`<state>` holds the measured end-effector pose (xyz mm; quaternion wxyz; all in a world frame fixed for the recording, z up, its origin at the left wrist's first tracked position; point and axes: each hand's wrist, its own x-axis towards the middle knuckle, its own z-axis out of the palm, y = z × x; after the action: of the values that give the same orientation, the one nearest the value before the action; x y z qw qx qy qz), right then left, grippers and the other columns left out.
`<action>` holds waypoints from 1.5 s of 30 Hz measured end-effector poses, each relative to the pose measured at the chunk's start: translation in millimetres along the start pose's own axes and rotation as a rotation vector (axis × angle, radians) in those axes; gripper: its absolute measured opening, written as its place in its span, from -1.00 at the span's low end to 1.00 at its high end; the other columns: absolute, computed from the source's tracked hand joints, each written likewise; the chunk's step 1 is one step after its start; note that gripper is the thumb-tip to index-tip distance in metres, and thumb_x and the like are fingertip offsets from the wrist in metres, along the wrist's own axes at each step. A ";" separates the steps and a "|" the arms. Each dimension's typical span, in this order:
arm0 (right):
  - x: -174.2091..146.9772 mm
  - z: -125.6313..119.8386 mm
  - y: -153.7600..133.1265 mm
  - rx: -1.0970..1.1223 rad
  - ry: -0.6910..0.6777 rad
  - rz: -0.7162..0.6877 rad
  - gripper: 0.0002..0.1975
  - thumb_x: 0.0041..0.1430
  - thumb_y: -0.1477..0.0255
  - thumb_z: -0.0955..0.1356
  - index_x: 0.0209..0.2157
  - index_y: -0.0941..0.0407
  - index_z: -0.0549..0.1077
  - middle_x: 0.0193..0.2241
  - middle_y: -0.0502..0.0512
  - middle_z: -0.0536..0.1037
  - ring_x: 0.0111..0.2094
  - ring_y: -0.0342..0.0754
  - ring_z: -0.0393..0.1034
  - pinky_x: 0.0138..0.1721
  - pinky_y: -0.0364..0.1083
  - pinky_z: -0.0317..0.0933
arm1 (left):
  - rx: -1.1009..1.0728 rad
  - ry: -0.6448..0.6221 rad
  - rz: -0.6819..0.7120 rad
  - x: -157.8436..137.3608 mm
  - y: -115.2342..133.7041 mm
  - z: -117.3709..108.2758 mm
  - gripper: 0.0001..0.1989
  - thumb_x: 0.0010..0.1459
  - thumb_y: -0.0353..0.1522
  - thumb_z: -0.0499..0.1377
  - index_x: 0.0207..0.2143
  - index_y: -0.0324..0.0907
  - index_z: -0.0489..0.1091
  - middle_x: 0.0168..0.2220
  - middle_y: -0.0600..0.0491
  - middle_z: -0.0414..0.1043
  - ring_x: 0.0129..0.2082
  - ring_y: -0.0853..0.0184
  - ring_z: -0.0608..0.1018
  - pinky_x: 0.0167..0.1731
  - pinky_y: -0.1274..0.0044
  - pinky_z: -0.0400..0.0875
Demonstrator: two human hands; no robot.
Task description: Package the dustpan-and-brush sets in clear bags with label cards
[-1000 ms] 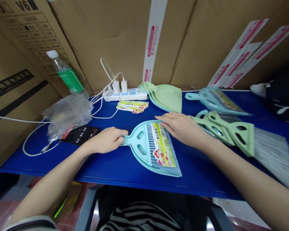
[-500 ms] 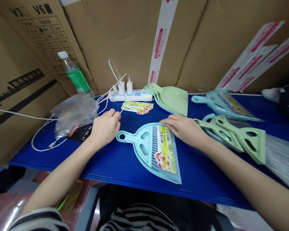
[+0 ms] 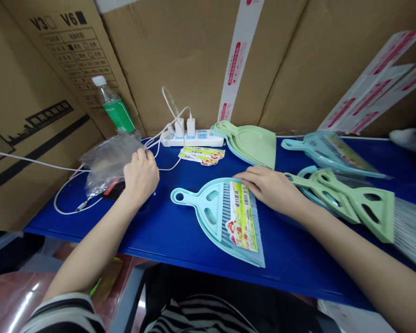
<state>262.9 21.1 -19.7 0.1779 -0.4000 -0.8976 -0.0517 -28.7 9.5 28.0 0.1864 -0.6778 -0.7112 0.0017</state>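
Note:
A light-blue dustpan (image 3: 204, 226) lies on the blue table, its handle pointing left. Nested in it is a matching small brush (image 3: 213, 209) with grey-blue bristles, and a printed label card (image 3: 243, 216) lies over the bristles. My right hand (image 3: 265, 187) is at the set's far edge, fingers together and gripping the rim beside the card. My left hand (image 3: 142, 175) is curled at the right edge of some clear plastic bags (image 3: 106, 159); its fingertips are hidden, so I cannot see what is in them. Under that hand a dark phone (image 3: 115, 189) is partly covered.
Further label cards (image 3: 201, 155) lie before a white power strip (image 3: 201, 138) with cables. Behind stand stacked dustpans (image 3: 258, 141) and a bottle (image 3: 118, 113). To the right are a bagged set (image 3: 333, 150) and green brushes (image 3: 370, 201). Cardboard (image 3: 187, 55) walls the back.
My left hand has moved left, away from the dustpan handle, to the plastic bags and over the phone. My right hand stays at the dustpan's edge. The view has shifted slightly.

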 end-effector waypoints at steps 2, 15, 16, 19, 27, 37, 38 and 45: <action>-0.1 -0.6 0.0 0.002 -0.004 0.008 -0.64 0.33 0.45 0.12 -0.19 0.06 0.53 -0.35 0.12 0.59 -0.30 0.01 0.48 -0.40 -0.06 0.32 | 0.010 0.016 0.009 0.4 -0.7 1.0 -0.56 0.22 -0.48 -0.22 0.00 -0.47 0.31 -0.11 -0.40 0.37 -0.10 -0.07 0.46 -0.39 0.34 0.42; 2.8 -4.4 0.5 -0.040 -0.077 0.055 -0.69 0.25 0.54 0.15 -0.26 0.09 0.51 -0.33 0.15 0.59 -0.27 0.03 0.49 -0.33 -0.05 0.34 | -0.043 -0.031 0.207 -3.1 8.5 -1.8 -0.61 0.24 -0.47 -0.14 -0.10 -0.33 0.44 -0.01 -0.24 0.45 -0.07 0.03 0.53 -0.36 0.41 0.44; 2.7 -4.5 0.9 -0.029 -0.074 0.066 -0.69 0.25 0.54 0.15 -0.28 0.09 0.50 -0.33 0.14 0.59 -0.27 0.03 0.49 -0.33 -0.05 0.34 | -0.058 -0.047 0.233 -3.3 9.0 -1.2 -0.62 0.24 -0.47 -0.13 -0.12 -0.30 0.46 -0.02 -0.21 0.47 -0.07 0.05 0.53 -0.34 0.41 0.44; 2.0 -4.9 2.8 0.033 -0.073 0.101 -0.70 0.25 0.53 0.13 -0.31 0.07 0.46 -0.36 0.13 0.58 -0.30 0.02 0.48 -0.33 -0.05 0.34 | -0.111 -0.117 0.315 -3.8 10.0 0.9 -0.65 0.22 -0.46 -0.08 -0.21 -0.21 0.50 -0.08 -0.12 0.53 -0.08 0.08 0.55 -0.29 0.41 0.44; 1.1 -3.9 11.3 0.182 -0.117 0.146 -0.69 0.30 0.43 0.10 -0.21 0.06 0.44 -0.27 0.16 0.57 -0.25 0.05 0.49 -0.30 -0.01 0.34 | -0.329 -0.257 0.503 -5.0 10.4 -0.9 -0.77 0.11 -0.48 0.04 -0.33 -0.10 0.48 -0.19 0.05 0.58 -0.16 0.20 0.58 -0.28 0.50 0.38; 4.8 -7.2 8.8 0.326 -0.156 0.184 -0.72 0.27 0.46 0.09 -0.50 0.04 0.26 -0.55 0.06 0.45 -0.51 -0.03 0.38 -0.43 -0.06 0.26 | -0.648 -0.391 0.610 -8.9 4.8 -0.9 -0.75 0.08 -0.48 0.07 -0.15 -0.12 0.22 -0.45 0.19 0.43 -0.45 0.37 0.51 -0.41 0.55 0.31; 4.9 -7.6 8.8 0.332 -0.156 0.192 -0.72 0.26 0.47 0.10 -0.50 0.04 0.27 -0.55 0.06 0.47 -0.51 -0.03 0.39 -0.44 -0.07 0.26 | -0.689 -0.423 0.626 -8.9 4.0 -1.3 -0.74 0.10 -0.46 0.07 -0.12 -0.12 0.20 -0.45 0.19 0.42 -0.46 0.38 0.50 -0.41 0.55 0.31; 4.6 -11.2 11.1 0.410 -0.133 0.151 -0.64 0.26 0.49 0.07 -0.25 0.07 0.46 -0.28 0.12 0.61 -0.26 0.01 0.51 -0.24 -0.01 0.35 | -0.810 -0.578 0.657 -8.3 1.4 -6.0 -0.75 0.15 -0.27 0.14 -0.14 -0.12 0.21 -0.54 0.23 0.36 -0.57 0.41 0.42 -0.51 0.57 0.25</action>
<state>271.3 29.2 -8.2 0.1993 -0.4241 -0.8666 0.1715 -25.7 0.2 31.0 -0.2985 -0.8514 -0.4303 -0.0277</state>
